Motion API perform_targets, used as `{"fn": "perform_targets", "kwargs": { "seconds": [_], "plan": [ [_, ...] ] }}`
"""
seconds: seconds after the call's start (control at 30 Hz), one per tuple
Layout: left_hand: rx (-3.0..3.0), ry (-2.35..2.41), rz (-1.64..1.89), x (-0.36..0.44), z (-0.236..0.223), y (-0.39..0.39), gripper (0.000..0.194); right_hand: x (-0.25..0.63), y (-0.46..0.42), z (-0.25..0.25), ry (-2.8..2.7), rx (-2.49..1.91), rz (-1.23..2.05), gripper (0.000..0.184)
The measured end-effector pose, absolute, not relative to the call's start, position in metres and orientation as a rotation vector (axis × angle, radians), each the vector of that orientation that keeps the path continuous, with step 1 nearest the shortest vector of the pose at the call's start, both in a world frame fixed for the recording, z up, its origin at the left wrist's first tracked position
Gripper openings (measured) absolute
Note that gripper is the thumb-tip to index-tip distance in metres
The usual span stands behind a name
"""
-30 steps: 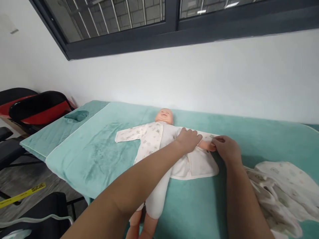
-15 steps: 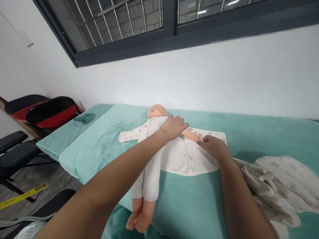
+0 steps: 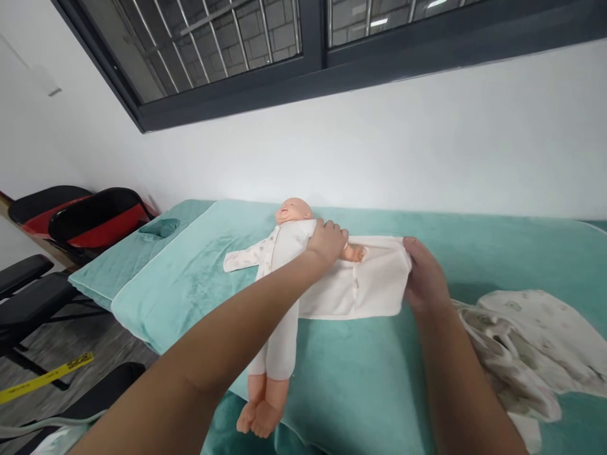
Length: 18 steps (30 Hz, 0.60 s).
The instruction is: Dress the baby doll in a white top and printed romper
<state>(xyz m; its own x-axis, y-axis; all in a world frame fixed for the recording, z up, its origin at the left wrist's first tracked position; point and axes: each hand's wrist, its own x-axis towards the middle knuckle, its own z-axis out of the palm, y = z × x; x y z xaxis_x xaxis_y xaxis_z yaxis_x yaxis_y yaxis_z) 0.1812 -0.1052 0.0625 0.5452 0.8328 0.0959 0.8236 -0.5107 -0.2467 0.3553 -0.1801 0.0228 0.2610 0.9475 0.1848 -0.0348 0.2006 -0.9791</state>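
Observation:
A baby doll [image 3: 287,297] lies on its back, head toward the wall and bare feet toward me. One of its arms is in the printed sleeve [image 3: 246,256] of a baby shirt [image 3: 367,287]; the other forearm [image 3: 353,253] is bare. The rest of the shirt is spread beside the doll, white inner side up. My left hand [image 3: 328,243] is closed around the doll's upper arm by the shoulder, fingertips partly hidden. With its fingers pinched, my right hand [image 3: 423,272] grips the shirt's outer edge and pulls the cloth taut.
Crumpled printed baby clothes [image 3: 526,347] lie to the right on the green padded bed [image 3: 351,373]. Black and red folding chairs [image 3: 102,218] stand at the left. Behind the bed are a white wall [image 3: 379,151] and a barred window [image 3: 222,38].
My right hand has moved right and up from beside the doll's hand to the shirt's edge, stretching the cloth outward. The left hand stays on the doll's arm.

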Motion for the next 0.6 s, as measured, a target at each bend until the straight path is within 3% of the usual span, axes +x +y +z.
{"fn": "perform_targets", "kwargs": {
  "seconds": [0.23, 0.4, 0.6],
  "plan": [
    [-2.643, -1.554, -0.224, 0.2, 0.043, -0.106, 0.043, 0.334, -0.197, 0.035, -1.058, -0.92, 1.341, 0.038],
    [-3.152, -1.545, -0.675, 0.184, 0.055, -0.101, 0.02, 0.32, -0.198, 0.029, -1.169, -0.847, 1.433, 0.043],
    [-3.133, -1.397, -0.942, 0.124, 0.085, -0.083, 0.017, 0.291, -0.207, 0.026, -1.47, -0.591, 1.712, 0.06]
  ]
}}
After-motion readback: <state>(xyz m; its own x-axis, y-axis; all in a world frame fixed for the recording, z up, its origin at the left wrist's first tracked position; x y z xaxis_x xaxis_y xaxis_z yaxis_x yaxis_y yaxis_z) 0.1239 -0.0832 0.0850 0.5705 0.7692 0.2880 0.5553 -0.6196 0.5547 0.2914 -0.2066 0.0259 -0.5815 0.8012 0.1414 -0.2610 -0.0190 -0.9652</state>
